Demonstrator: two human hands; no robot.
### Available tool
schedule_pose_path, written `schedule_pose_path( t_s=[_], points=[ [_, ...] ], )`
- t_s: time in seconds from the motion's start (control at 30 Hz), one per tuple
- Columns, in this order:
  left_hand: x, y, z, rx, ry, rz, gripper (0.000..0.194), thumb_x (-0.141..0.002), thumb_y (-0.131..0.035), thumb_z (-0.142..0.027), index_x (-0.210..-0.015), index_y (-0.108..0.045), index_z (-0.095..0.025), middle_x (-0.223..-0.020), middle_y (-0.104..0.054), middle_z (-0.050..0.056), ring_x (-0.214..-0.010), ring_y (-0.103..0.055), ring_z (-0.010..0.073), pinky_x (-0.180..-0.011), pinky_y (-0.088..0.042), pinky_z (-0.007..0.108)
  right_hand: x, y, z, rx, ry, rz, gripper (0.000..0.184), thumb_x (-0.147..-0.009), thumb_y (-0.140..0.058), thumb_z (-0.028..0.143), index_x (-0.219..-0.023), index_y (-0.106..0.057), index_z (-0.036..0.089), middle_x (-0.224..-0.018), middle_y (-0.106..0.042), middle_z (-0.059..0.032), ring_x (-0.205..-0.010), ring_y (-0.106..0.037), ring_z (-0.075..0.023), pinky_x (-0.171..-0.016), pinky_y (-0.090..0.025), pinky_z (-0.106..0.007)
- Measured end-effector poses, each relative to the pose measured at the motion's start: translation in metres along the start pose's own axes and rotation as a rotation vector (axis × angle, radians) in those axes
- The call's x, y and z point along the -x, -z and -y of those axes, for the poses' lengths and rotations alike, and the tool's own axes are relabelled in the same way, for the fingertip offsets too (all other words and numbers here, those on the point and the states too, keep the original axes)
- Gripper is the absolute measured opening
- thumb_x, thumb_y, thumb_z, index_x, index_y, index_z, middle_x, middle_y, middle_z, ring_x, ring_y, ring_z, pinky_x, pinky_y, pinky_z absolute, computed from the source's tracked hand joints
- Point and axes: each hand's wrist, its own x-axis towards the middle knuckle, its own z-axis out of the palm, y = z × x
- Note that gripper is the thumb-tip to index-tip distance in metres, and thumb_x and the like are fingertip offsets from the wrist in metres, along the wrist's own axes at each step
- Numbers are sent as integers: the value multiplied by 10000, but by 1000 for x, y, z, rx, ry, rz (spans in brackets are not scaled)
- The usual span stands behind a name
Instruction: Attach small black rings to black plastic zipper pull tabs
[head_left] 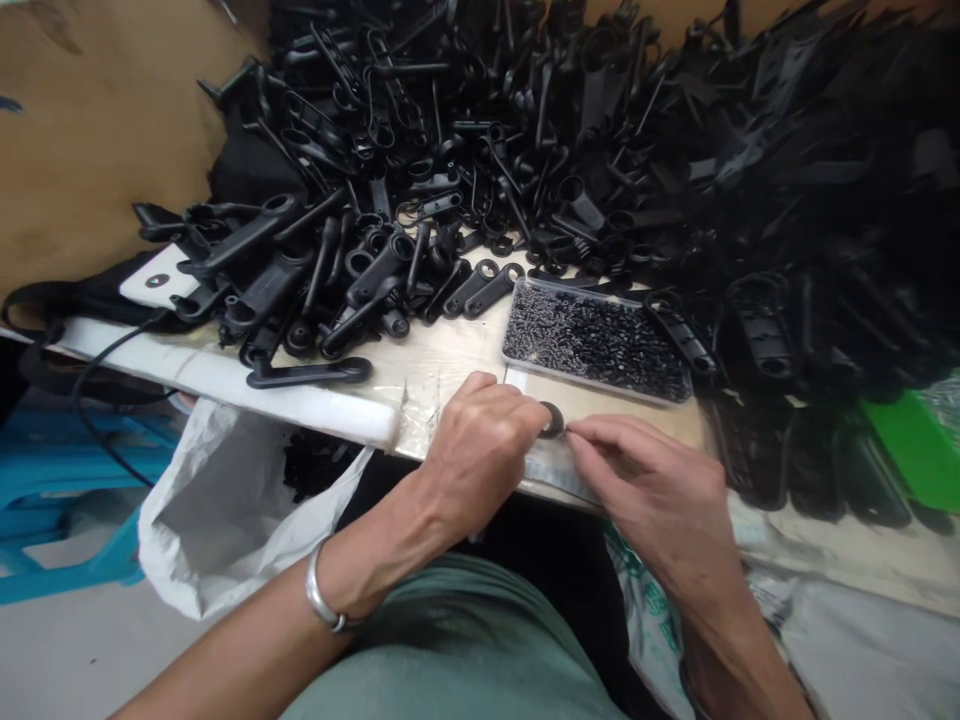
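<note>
My left hand (480, 450) is closed over a black plastic part, and only its round ring end (553, 419) shows past my fingers at the table's front edge. My right hand (652, 480) pinches something very small at that ring, too tiny to name. Just behind both hands lies a clear shallow tray (517, 352) filled with small black screws. A silver bangle (322, 600) sits on my left wrist.
A large heap of black plastic handle parts (480, 170) covers the table's back and right. One part (309, 373) lies alone near the front left edge. A white phone (154, 278) with a cable rests left. A white bag (225, 500) hangs below; green item (911, 445) right.
</note>
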Motion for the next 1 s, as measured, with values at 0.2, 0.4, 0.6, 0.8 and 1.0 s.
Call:
schedule_pose_path(
  t_s=[0.2,0.4,0.6,0.8,1.0],
  points=[
    [0,-2,1,-49,-38,7,262,-902,-419,-41,-842,-656,-135,-775,-693,49,-770,-645,160,-767,-426,316,0,-2,-1,1,32,26,71,-859,-617,116,-841,-673,156,-834,-684,-19,-792,-635,-135,-777,-482,-230],
    [0,-4,3,-35,-54,-20,262,-911,-423,-49,-827,-659,-126,-760,-691,42,-760,-649,157,-787,-424,318,-3,-6,-5,-15,65,46,79,-849,-612,95,-839,-668,150,-827,-681,-13,-763,-628,-129,-737,-485,-231],
    [1,1,1,-26,26,43,214,-898,-471,-42,-875,-659,-140,-807,-701,27,-763,-651,159,-781,-394,332,-2,-4,-5,-24,32,78,84,-850,-615,98,-831,-671,157,-823,-680,-5,-765,-630,-129,-739,-483,-232],
    [6,30,-2,39,122,143,152,-936,-504,-120,-1042,-595,-176,-1031,-682,20,-934,-631,164,-836,-374,345,-2,-2,-5,-25,-15,96,74,-856,-622,132,-844,-685,168,-856,-692,-3,-794,-638,-134,-764,-484,-237],
    [17,39,1,54,199,212,202,-854,-629,-111,-1038,-597,-189,-1051,-671,21,-964,-615,195,-821,-435,321,-1,-1,-5,-40,-48,77,60,-849,-639,152,-843,-692,178,-856,-697,6,-765,-645,-129,-741,-493,-227]
  ],
)
